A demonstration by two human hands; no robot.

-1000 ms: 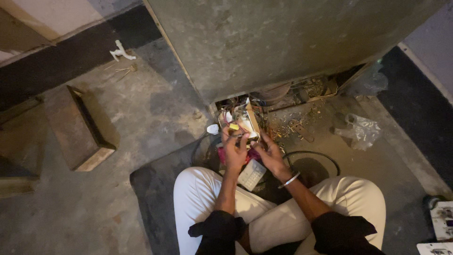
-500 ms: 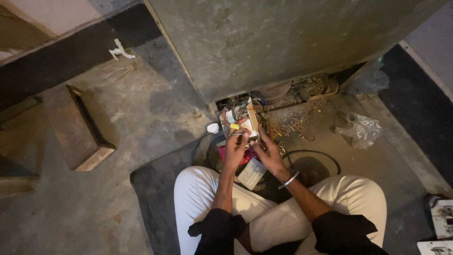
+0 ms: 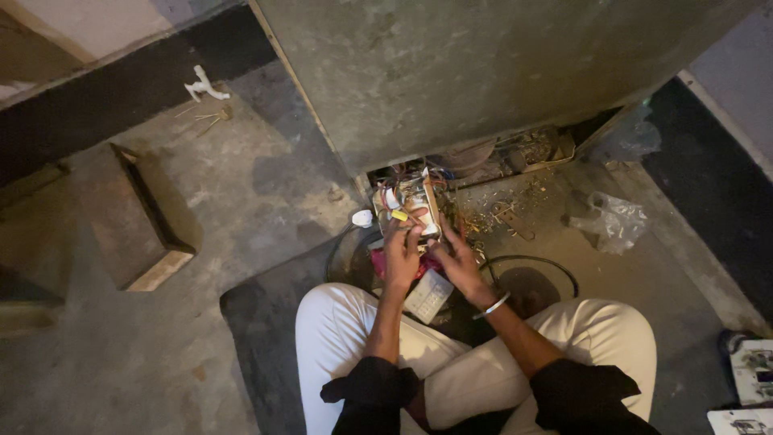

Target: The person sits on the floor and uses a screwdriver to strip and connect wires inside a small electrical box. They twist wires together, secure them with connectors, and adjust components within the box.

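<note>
so both hands on the circuit board (image 3: 412, 203) w/ wires: left hand (image 3: 400, 251) grips its lower edge, right hand (image 3: 457, 259) pinches its right side. board sits just below the grey cabinet (image 3: 483, 72) opening; plastic bag (image 3: 613, 221) off to cabinet's lower right, wooden block (image 3: 133, 221) well left.

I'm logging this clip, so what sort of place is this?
Probably an informal repair spot on a bare concrete floor: both hands hold a wired circuit board below a large metal appliance.

Floor (image 3: 241, 185): rough matt concrete. Appliance back panel (image 3: 483, 72): dull scuffed sheet metal. Wooden block (image 3: 133, 221): raw, matt. Plastic bag (image 3: 616, 221): clear, crinkled, glossy. Trousers (image 3: 338, 338): pale matt cloth. Bangle (image 3: 493, 306): shiny metal.
</note>
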